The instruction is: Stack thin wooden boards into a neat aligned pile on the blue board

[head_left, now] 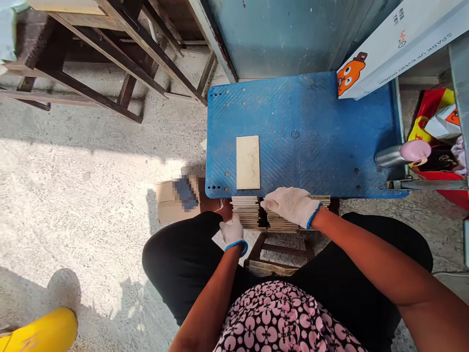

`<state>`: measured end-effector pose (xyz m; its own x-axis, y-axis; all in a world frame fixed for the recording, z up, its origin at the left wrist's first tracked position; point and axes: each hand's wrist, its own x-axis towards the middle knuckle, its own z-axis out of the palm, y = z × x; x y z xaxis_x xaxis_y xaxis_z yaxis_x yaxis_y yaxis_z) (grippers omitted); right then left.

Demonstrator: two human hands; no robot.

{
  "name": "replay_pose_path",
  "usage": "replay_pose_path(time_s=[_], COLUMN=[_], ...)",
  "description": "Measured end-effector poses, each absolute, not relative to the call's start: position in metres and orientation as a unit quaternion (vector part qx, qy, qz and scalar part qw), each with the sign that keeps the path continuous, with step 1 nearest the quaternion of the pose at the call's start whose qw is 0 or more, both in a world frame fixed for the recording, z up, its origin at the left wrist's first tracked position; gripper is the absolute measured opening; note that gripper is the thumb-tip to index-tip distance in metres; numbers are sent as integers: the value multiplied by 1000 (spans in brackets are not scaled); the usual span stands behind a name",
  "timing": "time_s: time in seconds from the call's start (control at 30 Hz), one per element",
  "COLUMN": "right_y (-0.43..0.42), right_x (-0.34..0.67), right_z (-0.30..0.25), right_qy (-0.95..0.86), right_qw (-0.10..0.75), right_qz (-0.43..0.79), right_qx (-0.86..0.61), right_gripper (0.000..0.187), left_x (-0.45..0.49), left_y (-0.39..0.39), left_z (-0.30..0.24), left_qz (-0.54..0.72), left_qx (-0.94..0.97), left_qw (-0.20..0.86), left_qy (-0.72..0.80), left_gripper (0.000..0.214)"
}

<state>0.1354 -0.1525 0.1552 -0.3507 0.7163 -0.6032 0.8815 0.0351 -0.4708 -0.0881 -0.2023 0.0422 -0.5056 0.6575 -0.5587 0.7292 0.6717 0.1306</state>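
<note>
We see stacks of thin flat tiles (252, 212) standing on a small wooden stool (282, 249), just in front of the person's knees. The stacks sit side by side, right at the near edge of a blue plastic cart deck (311, 132). The right hand (291, 205), in a white knit glove with a blue cuff, lies flat on top of the right stacks with its fingers spread a little; it presses on the tiles, and we cannot tell if it grips any. The left hand (232, 232), in the same kind of glove, is lower down beside the left stack, touching its near side; its fingers are curled, but we cannot tell if it holds a tile. One pale tile (248, 162) lies flat by itself on the blue deck, just past the stacks. A white carton with an orange cartoon face (395, 39) leans on the far right corner of the deck. A metal bottle with a pink cap (403, 154) lies on its side at the right edge, next to a red and yellow bag (434, 110). A small cardboard box (176, 200) sits on the concrete floor (73, 195) to the left of the stool. Dark wooden frames (110, 54) stand farther back on the left.
</note>
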Motion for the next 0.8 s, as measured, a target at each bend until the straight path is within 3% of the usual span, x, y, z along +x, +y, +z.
replay_pose_path(time_s=[0.2,0.43,0.6,0.8], right_y=[-151,-151,-148,-148], right_x=[133,130,129,128], right_z=[153,145,142,139], right_qy=[705,683,679,677], right_qw=[104,133,124,132], right_qz=[-408,-411,-417,-419], right_qx=[571,589,591,591], right_gripper=[53,47,45,42], left_x=[-50,-33,-16,-6], left_y=[-163,-55,-39,-37], left_z=[60,22,1,-2], left_qz=[22,-102,-167,-160], left_qx=[648,649,604,600], left_qw=[216,207,190,193], left_qy=[730,725,756,760], left_gripper=[79,84,97,105])
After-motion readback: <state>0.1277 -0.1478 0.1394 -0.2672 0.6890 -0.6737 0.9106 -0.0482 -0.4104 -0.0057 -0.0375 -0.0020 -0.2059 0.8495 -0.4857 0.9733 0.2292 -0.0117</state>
